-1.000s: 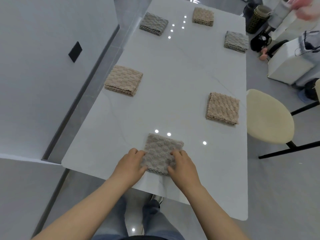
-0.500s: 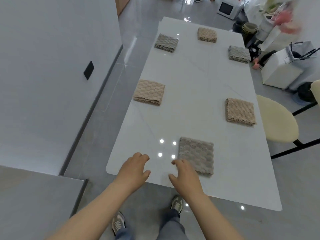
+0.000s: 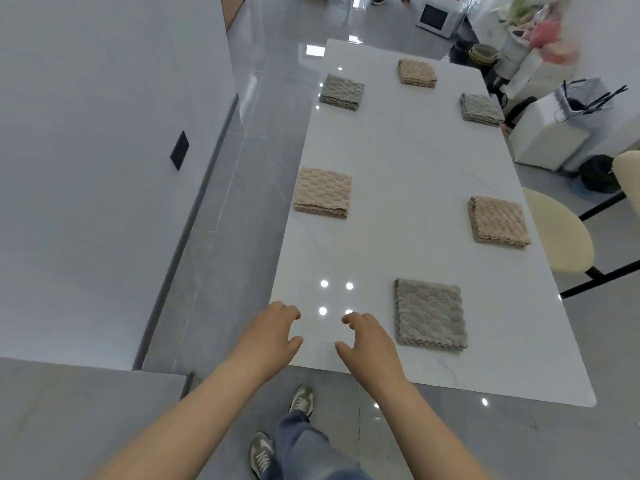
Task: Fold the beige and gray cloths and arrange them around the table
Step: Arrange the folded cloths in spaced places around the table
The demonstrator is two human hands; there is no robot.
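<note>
Left hand (image 3: 273, 336) and right hand (image 3: 369, 341) over the counter's (image 3: 398, 188) near edge, apart, fingers (image 3: 287, 311) loosely curled, holding nothing. Folded gray cloth (image 3: 429, 315) lies just right of them, near that edge.

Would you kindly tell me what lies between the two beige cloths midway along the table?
In the head view, only bare white tabletop lies between the left beige cloth and the right beige cloth; nothing rests there.
</note>
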